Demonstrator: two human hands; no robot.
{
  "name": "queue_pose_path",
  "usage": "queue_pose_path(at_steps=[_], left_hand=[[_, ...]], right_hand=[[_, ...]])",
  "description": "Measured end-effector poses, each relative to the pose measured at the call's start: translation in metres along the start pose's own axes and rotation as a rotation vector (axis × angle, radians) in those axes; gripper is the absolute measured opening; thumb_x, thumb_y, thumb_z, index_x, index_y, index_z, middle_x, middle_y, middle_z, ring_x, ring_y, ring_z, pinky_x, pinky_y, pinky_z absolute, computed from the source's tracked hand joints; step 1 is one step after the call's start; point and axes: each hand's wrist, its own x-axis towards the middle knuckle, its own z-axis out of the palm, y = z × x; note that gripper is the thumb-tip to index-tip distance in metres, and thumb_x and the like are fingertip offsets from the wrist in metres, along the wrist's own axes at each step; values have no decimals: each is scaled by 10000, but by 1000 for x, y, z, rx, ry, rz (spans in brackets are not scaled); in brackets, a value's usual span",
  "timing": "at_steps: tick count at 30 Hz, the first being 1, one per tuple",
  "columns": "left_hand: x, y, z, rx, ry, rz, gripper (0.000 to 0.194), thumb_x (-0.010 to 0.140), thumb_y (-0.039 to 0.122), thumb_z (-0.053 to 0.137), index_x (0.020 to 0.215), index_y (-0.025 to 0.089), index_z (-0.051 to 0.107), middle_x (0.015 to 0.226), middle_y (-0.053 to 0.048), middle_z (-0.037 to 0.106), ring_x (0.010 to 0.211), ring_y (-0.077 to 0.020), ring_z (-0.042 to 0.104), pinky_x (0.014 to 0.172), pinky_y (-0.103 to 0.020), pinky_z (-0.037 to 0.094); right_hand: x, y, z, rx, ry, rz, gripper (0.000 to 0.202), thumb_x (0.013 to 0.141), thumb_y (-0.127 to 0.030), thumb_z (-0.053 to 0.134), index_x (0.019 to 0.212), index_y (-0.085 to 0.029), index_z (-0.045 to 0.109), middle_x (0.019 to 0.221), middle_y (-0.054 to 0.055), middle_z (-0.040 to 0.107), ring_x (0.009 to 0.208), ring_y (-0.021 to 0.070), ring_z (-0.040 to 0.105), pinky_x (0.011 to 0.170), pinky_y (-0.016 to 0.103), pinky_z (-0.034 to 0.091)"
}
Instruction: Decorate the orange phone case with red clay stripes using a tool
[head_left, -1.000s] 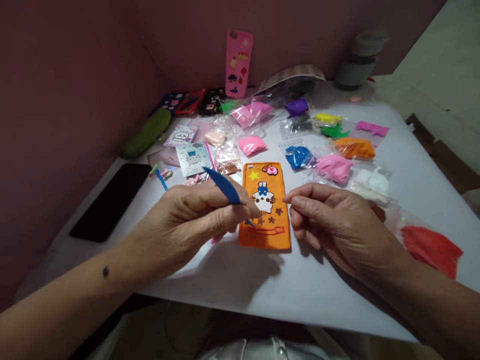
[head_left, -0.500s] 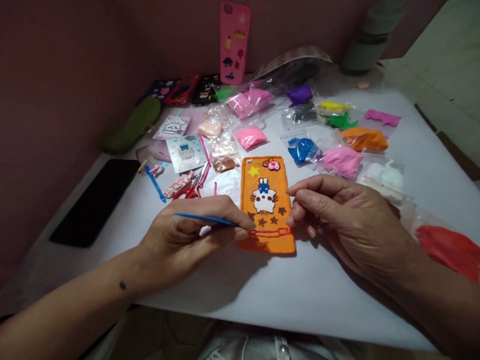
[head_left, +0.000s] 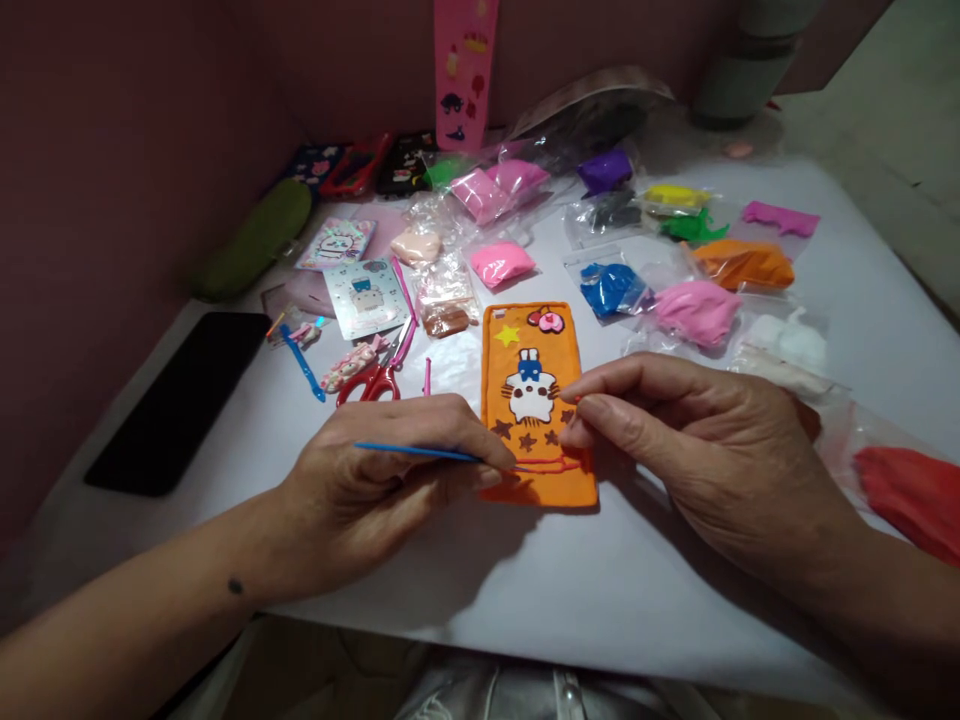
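Observation:
An orange clay-covered phone case (head_left: 499,375) lies on the white table with a white cat figure (head_left: 531,398) in blue, a yellow star, a pink-and-red ornament and several brown stars. Across its near part runs a thin red clay outline (head_left: 551,464). My left hand (head_left: 397,480) is closed around a thin blue modelling tool (head_left: 412,452), whose tip reaches the red outline. Over the case's right edge, my right hand (head_left: 675,440) pinches a tiny bit of red clay (head_left: 578,399) between thumb and forefinger. Those fingers cover part of the right edge.
Bags of coloured clay, among them blue (head_left: 611,290), pink (head_left: 697,310) and red (head_left: 907,495), spread behind and to the right. Red-handled scissors (head_left: 371,383), a blue plastic tool (head_left: 304,365) and a black phone (head_left: 180,400) lie left. A pink case (head_left: 465,80) leans on the back wall.
My right hand has moved slightly left over the case, and a red speck now shows at its fingertips. My left hand keeps the tool near the red outline. The view has shifted a little.

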Motion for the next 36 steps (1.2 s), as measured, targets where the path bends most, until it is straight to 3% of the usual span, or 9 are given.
queue_pose_path(at_steps=[7, 15, 21, 29, 36], left_hand=[[1, 4, -1, 63, -42, -20, 209, 967, 35, 496, 1023, 140, 668, 898, -40, 749, 820, -99, 715, 747, -140, 537], [3, 6, -1, 89, -26, -7, 189, 976, 41, 505, 1011, 138, 664, 887, -42, 752, 805, -97, 715, 726, -126, 537], [2, 4, -2, 107, -84, -36, 228, 984, 45, 478, 1049, 161, 663, 924, -34, 756, 825, -99, 716, 742, -143, 534], [-3, -4, 6, 82, -3, 32, 210, 1013, 109, 452, 1048, 161, 653, 899, -37, 743, 800, -101, 705, 721, -154, 523], [2, 2, -1, 133, -98, -14, 232, 961, 31, 460, 1048, 147, 642, 912, -28, 749, 823, -84, 703, 740, -132, 527]], right_hand=[[0, 0, 1, -54, -3, 3, 95, 865, -208, 719, 810, -270, 767, 736, -78, 760, 664, 62, 688, 610, 77, 527], [-5, 2, -1, -130, -5, -13, 91, 878, -216, 710, 828, -275, 758, 754, -77, 765, 690, 76, 702, 614, 96, 527], [-5, 0, 0, -151, -14, 1, 87, 877, -238, 711, 817, -286, 753, 718, -83, 761, 651, 74, 702, 593, 93, 533], [-6, -1, -1, -136, -21, -9, 102, 869, -188, 711, 833, -270, 757, 752, -88, 776, 674, 55, 716, 607, 45, 530], [-5, 2, -1, -154, -40, -62, 137, 870, -160, 710, 838, -284, 757, 773, -103, 779, 688, 49, 722, 617, 39, 522]])
